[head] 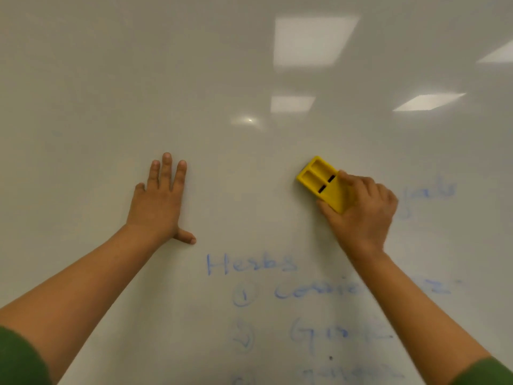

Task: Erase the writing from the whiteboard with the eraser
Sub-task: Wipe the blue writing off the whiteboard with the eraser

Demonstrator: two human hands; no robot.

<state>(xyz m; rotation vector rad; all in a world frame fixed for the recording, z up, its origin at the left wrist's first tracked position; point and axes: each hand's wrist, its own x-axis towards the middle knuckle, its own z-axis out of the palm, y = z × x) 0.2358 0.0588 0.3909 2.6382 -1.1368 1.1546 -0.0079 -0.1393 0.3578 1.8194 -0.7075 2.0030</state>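
Fingers (347, 177) around eraser (322, 182), long axis up-left

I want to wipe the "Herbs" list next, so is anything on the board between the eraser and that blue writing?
Nothing visible is in the way. The right hand grips the yellow eraser against the whiteboard, and only bare board lies between it and the "Herbs" heading below. The left hand rests flat off to the side.

Glossy pale surface fills the whole frame. 4 rectangular ceiling light panels (313, 40) are reflected in the upper right, 1 cut off at the right edge. 1 small round glare spot (249, 120) sits near centre. Lighting even, dim grey cast toward the upper left.
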